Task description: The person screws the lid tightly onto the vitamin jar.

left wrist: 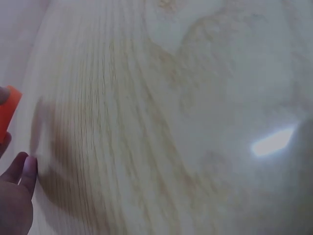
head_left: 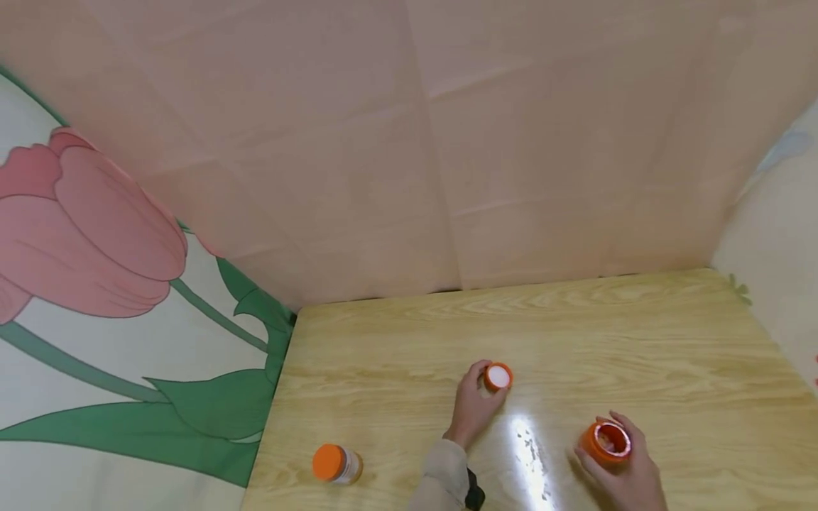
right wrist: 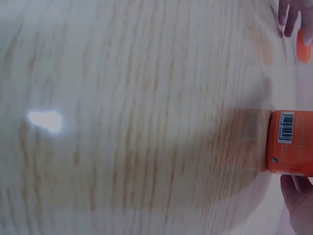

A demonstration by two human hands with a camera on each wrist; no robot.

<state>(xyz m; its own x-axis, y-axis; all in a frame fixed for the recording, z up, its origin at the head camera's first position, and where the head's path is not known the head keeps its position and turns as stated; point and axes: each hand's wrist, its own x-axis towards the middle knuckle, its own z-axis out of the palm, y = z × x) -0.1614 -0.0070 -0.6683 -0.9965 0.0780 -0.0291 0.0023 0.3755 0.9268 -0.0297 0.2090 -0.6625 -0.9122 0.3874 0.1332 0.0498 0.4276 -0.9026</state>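
Observation:
In the head view my left hand point(head_left: 474, 410) pinches an orange screw cap point(head_left: 498, 377), its white inner side facing up. The same cap point(left wrist: 9, 111) shows at the left edge of the left wrist view, with part of the hand point(left wrist: 17, 200) below it. To the right, my right hand point(head_left: 629, 474) grips an orange jar point(head_left: 593, 441) around its side. The jar's mouth is uncovered and has a pale, shiny rim; what lies inside is unclear. A barcode label marks the jar point(right wrist: 293, 144) in the right wrist view, where its base is at or close to the tabletop.
A second jar point(head_left: 350, 466) with an orange lid point(head_left: 329, 463) stands at the left on the wood-grain table point(head_left: 396, 348). Behind the table hangs a pinkish-beige cloth point(head_left: 358, 156). A tulip-patterned sheet point(head_left: 115, 227) covers the left side. A pale wall point(head_left: 780, 262) bounds the right.

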